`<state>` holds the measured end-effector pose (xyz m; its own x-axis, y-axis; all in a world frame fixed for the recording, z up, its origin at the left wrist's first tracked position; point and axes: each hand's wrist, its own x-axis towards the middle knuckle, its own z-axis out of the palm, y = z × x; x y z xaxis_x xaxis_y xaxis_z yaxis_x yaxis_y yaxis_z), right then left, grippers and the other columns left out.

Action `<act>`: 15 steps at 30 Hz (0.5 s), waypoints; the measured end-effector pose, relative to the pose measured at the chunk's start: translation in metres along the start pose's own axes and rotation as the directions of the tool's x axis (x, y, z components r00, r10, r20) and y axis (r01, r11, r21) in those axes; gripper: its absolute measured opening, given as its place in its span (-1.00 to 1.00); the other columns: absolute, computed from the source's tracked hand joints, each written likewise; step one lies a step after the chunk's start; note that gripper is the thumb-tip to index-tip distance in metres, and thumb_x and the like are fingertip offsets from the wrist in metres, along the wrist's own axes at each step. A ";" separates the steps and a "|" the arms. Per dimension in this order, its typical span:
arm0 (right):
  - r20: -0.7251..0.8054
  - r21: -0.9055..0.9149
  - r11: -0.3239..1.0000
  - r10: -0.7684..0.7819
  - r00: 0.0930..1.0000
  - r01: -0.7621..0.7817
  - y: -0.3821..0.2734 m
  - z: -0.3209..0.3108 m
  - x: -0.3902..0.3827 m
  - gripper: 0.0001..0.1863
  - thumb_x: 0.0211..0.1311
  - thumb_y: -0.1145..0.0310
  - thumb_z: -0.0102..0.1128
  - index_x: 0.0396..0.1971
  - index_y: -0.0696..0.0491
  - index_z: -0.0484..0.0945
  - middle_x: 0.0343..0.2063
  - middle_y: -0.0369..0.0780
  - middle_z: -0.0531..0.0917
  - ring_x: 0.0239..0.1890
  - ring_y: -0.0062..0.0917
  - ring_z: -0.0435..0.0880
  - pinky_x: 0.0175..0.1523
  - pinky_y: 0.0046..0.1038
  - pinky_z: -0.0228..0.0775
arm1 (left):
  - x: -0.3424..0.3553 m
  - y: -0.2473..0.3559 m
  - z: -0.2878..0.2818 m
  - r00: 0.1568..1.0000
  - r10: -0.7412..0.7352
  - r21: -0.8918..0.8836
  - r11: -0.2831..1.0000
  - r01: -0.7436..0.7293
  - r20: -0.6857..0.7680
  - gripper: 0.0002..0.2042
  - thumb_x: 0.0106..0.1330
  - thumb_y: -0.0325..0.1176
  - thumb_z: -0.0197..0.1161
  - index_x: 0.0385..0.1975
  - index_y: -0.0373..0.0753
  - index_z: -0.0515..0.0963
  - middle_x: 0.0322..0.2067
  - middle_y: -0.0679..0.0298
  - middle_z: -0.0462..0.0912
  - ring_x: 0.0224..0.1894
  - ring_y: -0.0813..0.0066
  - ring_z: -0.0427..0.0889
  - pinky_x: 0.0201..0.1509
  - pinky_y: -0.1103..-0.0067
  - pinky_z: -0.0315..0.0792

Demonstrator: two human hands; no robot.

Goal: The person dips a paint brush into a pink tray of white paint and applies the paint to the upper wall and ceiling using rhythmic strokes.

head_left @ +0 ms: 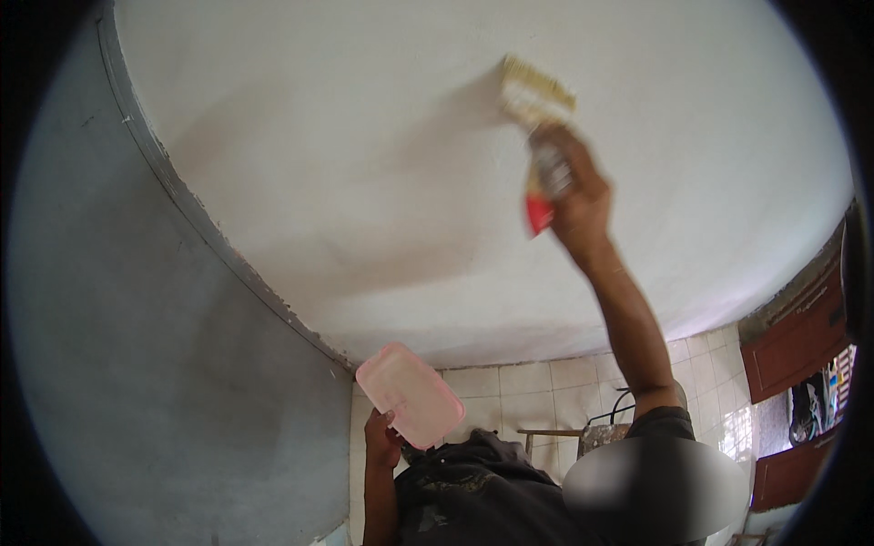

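My right hand (574,187) grips a wide paintbrush with a red-tipped handle (537,213); its pale bristles (535,91) are against the white wall (364,136). The hand and brush are a little blurred. Low by my body, my left hand (382,437) holds the edge of a shallow pink plastic container (410,391), with whitish material inside.
A grey wall or panel (137,318) meets the white wall along the left. Below are pale floor tiles (519,391) and a paint-stained stool (601,437) with a dark metal frame. Brown wooden doors (792,337) stand at the right, with objects visible through an opening.
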<state>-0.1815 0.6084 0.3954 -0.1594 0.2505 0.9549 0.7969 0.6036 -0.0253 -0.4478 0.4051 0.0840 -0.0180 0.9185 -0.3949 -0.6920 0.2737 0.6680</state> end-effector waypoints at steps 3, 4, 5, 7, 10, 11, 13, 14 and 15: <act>0.266 -0.012 0.984 -0.167 0.949 0.177 -0.005 0.037 -0.093 -0.52 -0.20 0.56 0.23 -0.12 0.10 0.51 -0.11 -0.17 0.54 0.00 -0.26 0.52 -0.08 -0.40 0.53 | 0.001 -0.001 -0.002 1.000 -0.019 0.009 1.000 0.019 -0.024 -0.39 0.01 -0.23 0.17 0.12 -0.26 0.25 -0.06 0.19 0.46 -0.07 0.27 0.50 -0.08 0.39 0.46; 0.362 -0.004 0.971 -0.220 0.906 0.237 -0.017 0.041 -0.119 -0.55 -0.24 0.60 0.24 -0.18 0.11 0.54 -0.10 -0.16 0.54 0.00 -0.30 0.53 -0.05 -0.39 0.52 | 0.001 0.000 -0.003 0.999 -0.020 0.017 1.000 0.021 -0.045 -0.39 0.00 -0.22 0.18 0.12 -0.25 0.25 -0.06 0.19 0.46 -0.07 0.25 0.50 -0.07 0.39 0.46; 0.495 0.064 0.990 -0.140 0.858 0.124 -0.026 0.044 -0.138 -0.54 -0.28 0.58 0.24 -0.19 0.11 0.54 -0.11 -0.17 0.54 -0.03 -0.30 0.54 -0.09 -0.39 0.53 | 0.001 0.000 -0.004 0.999 -0.021 0.016 1.000 0.022 -0.046 -0.39 0.00 -0.22 0.18 0.12 -0.25 0.25 -0.06 0.19 0.46 -0.07 0.25 0.50 -0.07 0.39 0.46; 0.620 0.118 0.993 -0.071 0.782 -0.003 -0.041 0.039 -0.165 -0.53 -0.32 0.57 0.23 -0.20 0.12 0.53 -0.12 -0.17 0.54 -0.06 -0.30 0.55 -0.12 -0.40 0.54 | 0.001 0.002 -0.008 0.997 -0.047 0.057 0.997 0.050 -0.060 -0.40 -0.01 -0.20 0.20 0.09 -0.25 0.26 -0.07 0.20 0.45 -0.09 0.22 0.49 -0.10 0.39 0.46; 0.601 0.168 0.980 -0.017 0.799 -0.106 -0.056 0.029 -0.174 -0.56 -0.33 0.59 0.25 -0.25 0.10 0.54 -0.16 -0.19 0.55 -0.11 -0.30 0.56 -0.20 -0.41 0.54 | -0.007 0.005 -0.007 0.994 -0.037 0.055 0.998 0.043 -0.102 -0.41 -0.01 -0.19 0.20 0.07 -0.25 0.27 -0.09 0.20 0.46 -0.10 0.23 0.49 -0.15 0.37 0.48; 0.582 0.224 0.957 0.021 0.813 -0.185 -0.060 0.023 -0.169 -0.58 -0.29 0.60 0.26 -0.25 0.11 0.54 -0.17 -0.19 0.56 -0.13 -0.31 0.57 -0.20 -0.43 0.54 | -0.006 0.007 -0.007 0.993 -0.032 0.046 0.998 0.037 -0.115 -0.41 -0.01 -0.19 0.20 0.07 -0.25 0.27 -0.09 0.20 0.46 -0.10 0.23 0.49 -0.15 0.37 0.48; 0.573 0.288 0.862 0.193 0.796 -0.416 -0.067 0.014 -0.176 -0.65 -0.10 0.62 0.23 -0.21 0.11 0.55 -0.24 -0.15 0.60 -0.20 -0.36 0.62 -0.19 -0.49 0.51 | -0.006 0.009 -0.006 0.991 -0.031 0.061 0.997 0.040 -0.134 -0.44 0.02 -0.22 0.19 0.06 -0.26 0.27 -0.11 0.18 0.46 -0.14 0.26 0.51 -0.20 0.40 0.51; 0.582 0.310 0.855 0.175 0.794 -0.415 -0.070 0.011 -0.176 -0.65 -0.10 0.62 0.23 -0.21 0.11 0.55 -0.24 -0.15 0.60 -0.20 -0.36 0.62 -0.19 -0.49 0.51 | -0.007 0.012 -0.004 0.987 -0.020 0.051 0.998 0.028 -0.157 -0.44 0.02 -0.22 0.19 0.06 -0.26 0.27 -0.11 0.18 0.46 -0.14 0.26 0.51 -0.20 0.40 0.51; 0.585 0.262 0.849 0.238 0.775 -0.458 -0.074 0.005 -0.171 -0.69 -0.04 0.61 0.21 -0.20 0.14 0.55 -0.26 -0.14 0.61 -0.23 -0.40 0.63 -0.19 -0.49 0.50 | -0.007 0.013 -0.001 0.985 -0.048 0.058 0.997 0.058 -0.164 -0.44 0.02 -0.24 0.19 0.06 -0.27 0.27 -0.11 0.18 0.46 -0.16 0.28 0.52 -0.21 0.42 0.51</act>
<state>-0.2164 0.5243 0.2328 -0.2750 0.7806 0.5613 0.5970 0.5963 -0.5367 -0.4573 0.4016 0.0945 -0.1033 0.8450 -0.5247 -0.6485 0.3427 0.6797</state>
